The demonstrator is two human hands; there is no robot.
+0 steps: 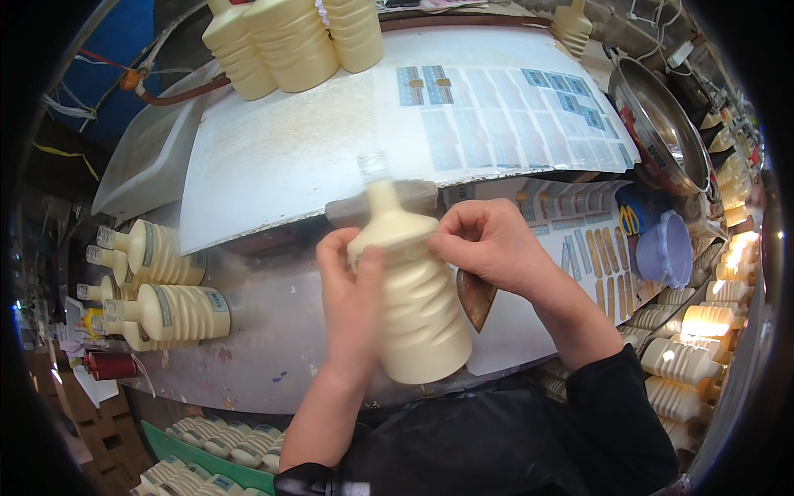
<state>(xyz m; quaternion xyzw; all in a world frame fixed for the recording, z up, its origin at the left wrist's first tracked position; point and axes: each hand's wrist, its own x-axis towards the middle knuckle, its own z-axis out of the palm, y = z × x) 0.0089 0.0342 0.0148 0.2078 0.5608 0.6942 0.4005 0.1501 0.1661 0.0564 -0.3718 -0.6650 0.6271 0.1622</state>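
In front of me a cream bottle (422,322) with a wavy ribbed body and a clear threaded neck stands tilted, its neck pointing away. My left hand (351,289) is wrapped round the left side of its shoulder, thumb on the front. Along the shoulder runs a narrow pale label strip (407,242). My right hand (488,244) pinches the strip's right end against the bottle, thumb and forefinger together. Behind the bottle, a brown wedge-shaped piece (475,302) and a greyish pad (422,195) show in part.
Several labelled bottles (186,312) lie at the left. Large cream bottles (298,45) stand on the white board (289,157), which carries a label sheet (496,116). Strip sheets (608,256), a lilac bucket (664,248) and a metal pan (662,116) are at the right. More bottles (678,360) are stacked beyond.
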